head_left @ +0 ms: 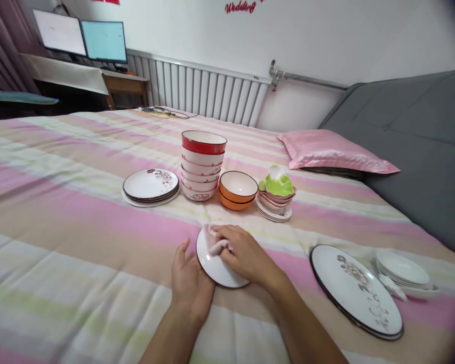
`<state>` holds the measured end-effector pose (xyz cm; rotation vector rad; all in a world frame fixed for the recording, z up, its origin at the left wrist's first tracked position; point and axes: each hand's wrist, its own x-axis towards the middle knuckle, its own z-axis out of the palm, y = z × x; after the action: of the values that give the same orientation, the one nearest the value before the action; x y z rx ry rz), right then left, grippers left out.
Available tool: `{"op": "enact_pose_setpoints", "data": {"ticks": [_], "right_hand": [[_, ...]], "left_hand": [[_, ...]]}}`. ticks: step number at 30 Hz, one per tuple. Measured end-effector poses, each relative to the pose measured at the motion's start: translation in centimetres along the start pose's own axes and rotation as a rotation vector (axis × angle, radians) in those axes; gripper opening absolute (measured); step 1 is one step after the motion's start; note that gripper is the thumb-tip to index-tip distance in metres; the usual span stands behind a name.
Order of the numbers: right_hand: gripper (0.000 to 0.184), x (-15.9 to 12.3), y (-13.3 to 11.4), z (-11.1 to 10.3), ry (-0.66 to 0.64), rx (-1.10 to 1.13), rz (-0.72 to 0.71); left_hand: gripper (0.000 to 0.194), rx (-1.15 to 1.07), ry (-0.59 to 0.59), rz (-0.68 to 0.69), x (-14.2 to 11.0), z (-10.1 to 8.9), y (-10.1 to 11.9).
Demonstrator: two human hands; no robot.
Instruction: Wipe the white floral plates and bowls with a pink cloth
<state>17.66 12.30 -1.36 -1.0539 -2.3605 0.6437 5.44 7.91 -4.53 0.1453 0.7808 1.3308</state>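
One white plate sits between both hands.

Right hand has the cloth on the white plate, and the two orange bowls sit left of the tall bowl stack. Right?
Not quite: the orange bowls sit right of the tall bowl stack, as the head view shows. The right hand does have the cloth on the white plate.

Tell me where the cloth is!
In the head view, slightly left of middle, the cloth is in the right hand, on the white plate, below the orange bowls.
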Motion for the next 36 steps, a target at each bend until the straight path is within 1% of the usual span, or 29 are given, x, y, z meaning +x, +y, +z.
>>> {"op": "enact_pose_setpoints", "data": {"ticks": [3,6,8,10,12,14,15,16,17,18,19,20,21,22,23,25,27,32,36], "right_hand": [[0.024,-0.8,0.6,-1.9,-0.102,-0.018,0.125],[0.025,-1.7,1.3,-3.8,-0.186,-0.053,0.244],[0.025,-2.2,1.8,-4.8,-0.192,-0.094,0.317],[0.026,-2.5,2.4,-5.4,-0.111,-0.138,0.381],[0.030,-2.4,2.9,-5.6,0.050,-0.167,0.438],[0.037,-2.0,3.1,-5.3,0.204,-0.171,0.454],[0.042,-1.8,2.9,-4.9,0.247,-0.157,0.425],[0.047,-1.5,2.7,-4.5,0.256,-0.134,0.371],[0.051,-1.3,2.4,-3.9,0.229,-0.101,0.291],[0.054,-1.1,1.9,-3.2,0.175,-0.061,0.199],[0.056,-0.9,1.5,-2.5,0.080,-0.029,0.117],[0.052,-0.8,1.0,-1.7,-0.042,-0.018,0.038],[0.049,-0.7,0.6,-0.9,-0.164,-0.024,-0.008],[0.050,-0.7,0.2,-0.1,-0.227,-0.047,-0.008],[0.051,-0.6,0.0,0.6,-0.223,-0.076,0.020],[0.045,-0.4,-0.1,1.7,-0.178,-0.119,0.063],[0.042,-0.1,0.1,2.3,-0.126,-0.144,0.097],[0.040,0.4,1.1,2.7,-0.044,-0.154,0.171],[0.039,0.5,1.4,2.7,0.003,-0.148,0.214]], "left_hand": [[0.055,0.006,-0.003,0.042,-0.1,0.2,-0.1],[0.052,0.022,0.000,0.070,-0.1,0.2,-0.1],[0.051,0.013,0.021,0.059,-0.1,0.3,-0.1],[0.050,-0.020,0.057,0.033,-0.2,0.4,-0.1],[0.049,-0.066,0.101,0.006,-0.4,0.7,0.0],[0.049,-0.101,0.118,0.000,-0.7,0.9,0.1],[0.048,-0.111,0.110,0.003,-0.9,1.0,0.1],[0.047,-0.119,0.096,0.004,-1.0,1.1,0.2],[0.047,-0.128,0.080,0.004,-1.1,1.1,0.2],[0.046,-0.140,0.063,0.000,-1.2,1.2,0.2],[0.046,-0.154,0.049,-0.004,-1.3,1.2,0.2],[0.045,-0.171,0.040,-0.009,-1.3,1.2,0.2],[0.045,-0.189,0.035,-0.008,-1.3,1.2,0.3],[0.045,-0.206,0.033,-0.004,-1.2,1.2,0.3],[0.045,-0.223,0.037,0.003,-1.2,1.2,0.3],[0.045,-0.251,0.051,0.014,-1.1,1.3,0.4],[0.044,-0.264,0.065,0.019,-1.1,1.4,0.3],[0.043,-0.253,0.090,0.022,-1.2,1.4,0.2],[0.043,-0.236,0.086,0.015,-1.1,1.3,0.2]]}}
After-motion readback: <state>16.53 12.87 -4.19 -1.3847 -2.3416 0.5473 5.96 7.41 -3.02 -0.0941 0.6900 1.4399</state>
